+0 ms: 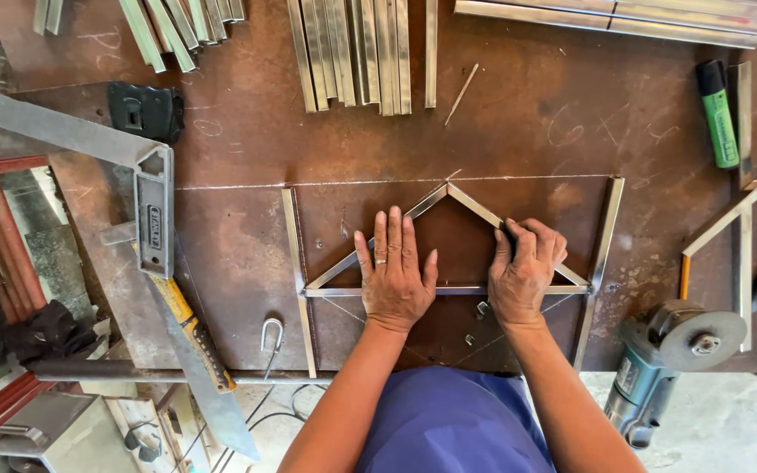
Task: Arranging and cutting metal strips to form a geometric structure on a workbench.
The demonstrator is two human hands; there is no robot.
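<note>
You stand at a rusty brown steel worktable (247, 236) marked with chalk lines, and near its middle lies a triangle of thin metal strips (445, 194), its peak pointing away from you.

From the head camera, your left hand (394, 271) lies flat and open on the triangle's left half, fingers spread and pressing across the sloping left strip and the bottom strip (335, 292). Your right hand (526, 271) is curled on the triangle's right sloping strip, fingers bent over it and pinching a small dark thing against the strip; what that thing is cannot be made out.

Left of the triangle a loose upright strip (298, 280) lies just beside its corner; right of it a slanted strip (600, 263) lies close by. Beyond the triangle's peak, bundles of cut metal strips (357, 52) are stacked at the table's far edge. Well to the triangle's right lie a green marker (718, 114) and an angle grinder (672, 350). Well to its left sits a saw with a yellow handle (187, 328). Just below the triangle's base, between your forearms, a few small bolts (481, 308) rest on the table.
</note>
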